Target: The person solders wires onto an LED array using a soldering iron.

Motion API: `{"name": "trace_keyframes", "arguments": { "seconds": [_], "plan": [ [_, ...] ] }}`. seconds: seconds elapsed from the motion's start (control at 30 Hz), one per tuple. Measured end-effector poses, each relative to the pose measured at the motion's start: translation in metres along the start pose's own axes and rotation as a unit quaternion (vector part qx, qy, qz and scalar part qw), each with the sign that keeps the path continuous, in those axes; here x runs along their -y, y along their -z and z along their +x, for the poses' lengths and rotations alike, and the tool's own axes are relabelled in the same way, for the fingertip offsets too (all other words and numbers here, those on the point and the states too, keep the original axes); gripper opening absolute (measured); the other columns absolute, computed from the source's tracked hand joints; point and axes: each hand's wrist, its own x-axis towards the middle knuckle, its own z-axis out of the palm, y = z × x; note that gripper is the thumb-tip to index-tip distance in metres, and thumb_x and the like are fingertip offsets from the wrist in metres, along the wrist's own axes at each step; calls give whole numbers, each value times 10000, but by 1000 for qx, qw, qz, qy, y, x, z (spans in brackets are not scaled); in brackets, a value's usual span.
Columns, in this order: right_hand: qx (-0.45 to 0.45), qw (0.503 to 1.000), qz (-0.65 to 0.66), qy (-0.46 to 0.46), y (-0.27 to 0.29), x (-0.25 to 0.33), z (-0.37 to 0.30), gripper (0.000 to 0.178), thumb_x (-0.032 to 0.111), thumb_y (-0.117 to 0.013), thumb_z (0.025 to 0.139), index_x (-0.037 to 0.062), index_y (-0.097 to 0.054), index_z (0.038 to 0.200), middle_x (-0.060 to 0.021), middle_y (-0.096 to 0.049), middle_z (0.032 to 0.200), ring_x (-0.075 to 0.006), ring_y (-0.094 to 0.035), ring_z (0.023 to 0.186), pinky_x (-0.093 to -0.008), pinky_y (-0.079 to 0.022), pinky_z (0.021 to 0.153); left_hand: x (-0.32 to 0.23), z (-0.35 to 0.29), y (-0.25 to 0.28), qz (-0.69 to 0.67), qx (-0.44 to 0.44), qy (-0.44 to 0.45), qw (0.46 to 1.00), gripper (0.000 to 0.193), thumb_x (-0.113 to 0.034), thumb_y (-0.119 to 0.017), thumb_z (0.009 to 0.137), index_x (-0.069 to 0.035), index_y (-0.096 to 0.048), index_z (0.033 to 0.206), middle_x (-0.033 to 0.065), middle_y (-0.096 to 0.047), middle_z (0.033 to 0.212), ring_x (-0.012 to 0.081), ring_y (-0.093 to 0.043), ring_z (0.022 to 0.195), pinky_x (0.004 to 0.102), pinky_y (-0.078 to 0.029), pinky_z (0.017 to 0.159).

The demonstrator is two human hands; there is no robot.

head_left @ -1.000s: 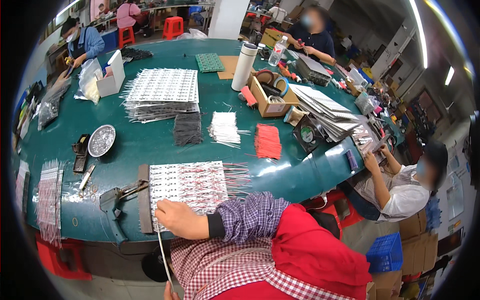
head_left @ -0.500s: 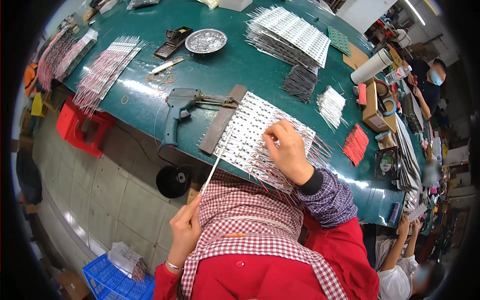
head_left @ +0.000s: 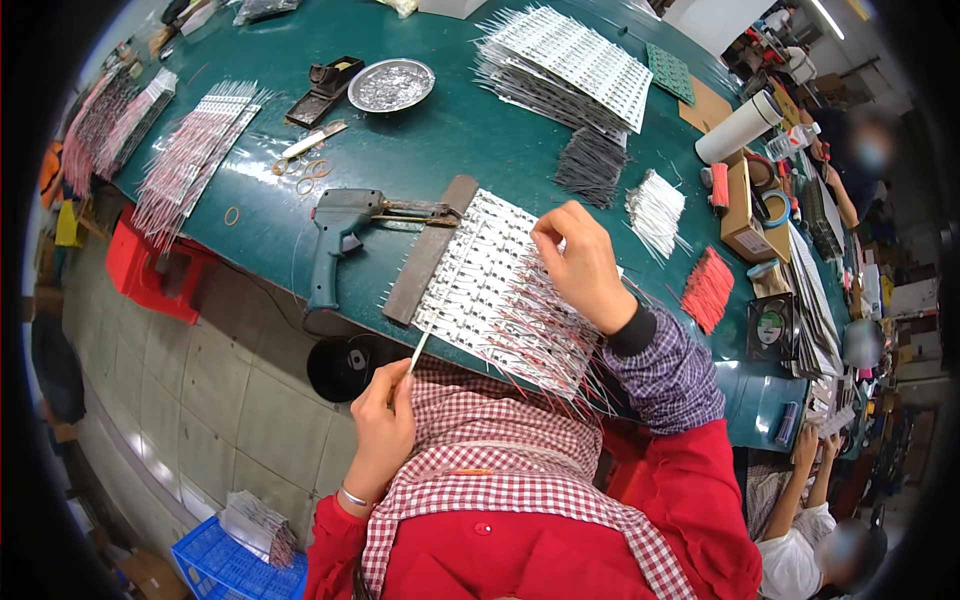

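Closest in, the person's left hand (head_left: pixel 384 418) has its grip closed round a thin pale rod (head_left: pixel 419 350) pointing to one o'clock. That way, on the tabletop (head_left: pixel 445 140), lies a white wired board (head_left: pixel 480 275), long axis running ten to four o'clock. The right hand (head_left: pixel 585 268) is nearer it, over its two o'clock side, fingers curled; I can't tell whether that grip holds anything. A grey bar (head_left: pixel 432 250) lines the board's ten o'clock edge; a gun-shaped tool (head_left: pixel 331 238) sits beyond, toward nine.
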Motion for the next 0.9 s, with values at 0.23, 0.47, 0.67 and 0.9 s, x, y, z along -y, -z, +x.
{"name": "trace_keyframes", "arguments": {
  "seconds": [0.23, 0.47, 0.67, 0.9],
  "plan": [
    [43, 999, 9, -20, -21, -24, 36, 47, 53, -629, 887, 9, -641, 873, -145, -583, 876, -343, -591, 846, -431, -473, 734, -3, 7, -5, 7, -14, 1, 1000, 135, 5, -623, 938, 45, -679, 1054, 134, -681, 855, 169, -636, 690, 280, -496, 612],
    [72, 997, 26, -28, -39, -17, 42, 50, 56, -654, 876, 6, -661, 879, -143, -590, 870, -325, -595, 808, -421, -480, 709, -3, -2, -2, 2, -32, 9, 999, 137, 15, -645, 919, 46, -689, 1044, 112, -671, 807, 126, -605, 639, 250, -469, 570],
    [64, 998, 9, -9, -56, -23, 37, 54, 52, -655, 874, 2, -670, 891, -163, -589, 876, -346, -599, 792, -429, -477, 704, -4, 10, -8, -4, -21, 11, 1000, 139, 17, -642, 925, 48, -689, 1052, 105, -666, 809, 120, -597, 636, 244, -463, 568],
    [36, 994, 71, -80, -50, -26, 38, 80, 20, -636, 878, -9, -669, 945, -157, -588, 903, -321, -615, 809, -408, -489, 719, -4, 19, -16, -45, -2, 40, 998, 150, 8, -651, 923, 46, -683, 1065, 112, -671, 848, 129, -607, 663, 249, -478, 584]
  ]
}}
